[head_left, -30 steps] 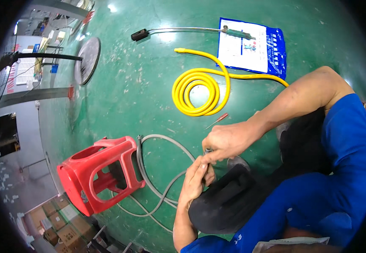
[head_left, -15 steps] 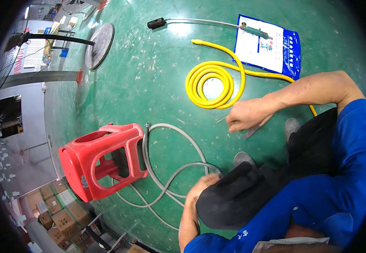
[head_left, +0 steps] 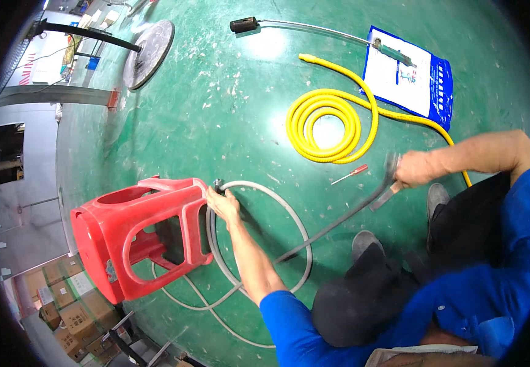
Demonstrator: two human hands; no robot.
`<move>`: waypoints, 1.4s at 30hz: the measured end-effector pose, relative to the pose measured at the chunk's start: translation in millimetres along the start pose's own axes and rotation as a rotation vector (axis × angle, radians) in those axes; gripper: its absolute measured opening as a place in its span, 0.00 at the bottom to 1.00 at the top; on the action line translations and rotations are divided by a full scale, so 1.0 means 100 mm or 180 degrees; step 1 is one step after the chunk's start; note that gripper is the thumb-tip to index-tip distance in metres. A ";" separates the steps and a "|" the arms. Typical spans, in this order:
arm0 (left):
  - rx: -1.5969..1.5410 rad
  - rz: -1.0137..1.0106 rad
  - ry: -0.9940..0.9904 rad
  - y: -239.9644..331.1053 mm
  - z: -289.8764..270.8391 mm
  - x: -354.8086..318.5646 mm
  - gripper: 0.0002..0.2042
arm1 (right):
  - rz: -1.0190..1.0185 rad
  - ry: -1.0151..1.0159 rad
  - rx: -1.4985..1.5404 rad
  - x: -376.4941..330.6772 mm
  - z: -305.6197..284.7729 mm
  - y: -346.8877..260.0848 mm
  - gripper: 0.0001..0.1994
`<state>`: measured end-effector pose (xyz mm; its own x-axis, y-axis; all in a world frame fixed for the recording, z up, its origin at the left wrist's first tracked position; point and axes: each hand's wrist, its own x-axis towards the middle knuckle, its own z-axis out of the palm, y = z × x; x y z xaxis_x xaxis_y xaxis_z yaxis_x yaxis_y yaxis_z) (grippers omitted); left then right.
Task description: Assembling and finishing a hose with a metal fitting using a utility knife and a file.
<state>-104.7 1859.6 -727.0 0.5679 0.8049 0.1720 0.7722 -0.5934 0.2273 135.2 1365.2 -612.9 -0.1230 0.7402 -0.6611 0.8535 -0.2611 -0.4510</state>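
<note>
My left hand (head_left: 224, 206) is beside the legs of a red plastic stool (head_left: 97, 251) lying on its side. Its fingers are stretched apart around the metal-fitted end (head_left: 218, 183) of a grey hose (head_left: 305, 235); I cannot tell whether they touch it. My right hand (head_left: 413, 169) is closed on a blurred, darker stretch of the hose, pulled up to the right from the coil. Below that hand, a flat strip-like piece (head_left: 382, 199) shows, its kind unclear. A screwdriver (head_left: 352, 174) with a red handle lies on the floor to the left of my right hand.
A coiled yellow hose (head_left: 295, 131) lies ahead on the green floor. Beyond it, a metal torch-like wand (head_left: 314, 32) rests partly on a blue-and-white bag (head_left: 439, 92). A round stand base (head_left: 155, 55) is far left; cardboard boxes (head_left: 81, 315) are stacked lower left.
The screwdriver has left my right hand and lies on the floor. My right hand now holds the grey hose. My left hand has moved from beside my knee to the hose end near the stool.
</note>
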 end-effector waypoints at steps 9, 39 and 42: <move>-0.1606 0.0312 -0.0518 0.38 -0.34 0.06 0.12 | 0.0399 0.0758 0.1201 0.15 0.49 -0.24 0.30; -0.5724 -0.1254 -0.3264 2.12 -1.66 -1.55 0.23 | 0.0039 0.1734 0.1912 0.44 0.31 -0.50 0.13; -0.6069 -0.1004 -0.3337 2.01 -1.64 -1.59 0.23 | -0.0139 0.1765 0.2065 0.44 0.27 -0.58 0.12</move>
<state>-86.2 1611.4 -551.4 0.9278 0.1698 -0.3322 0.0948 0.7540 0.6500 66.2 1396.3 -632.5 0.2610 0.9100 -0.3222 0.3741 -0.4030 -0.8352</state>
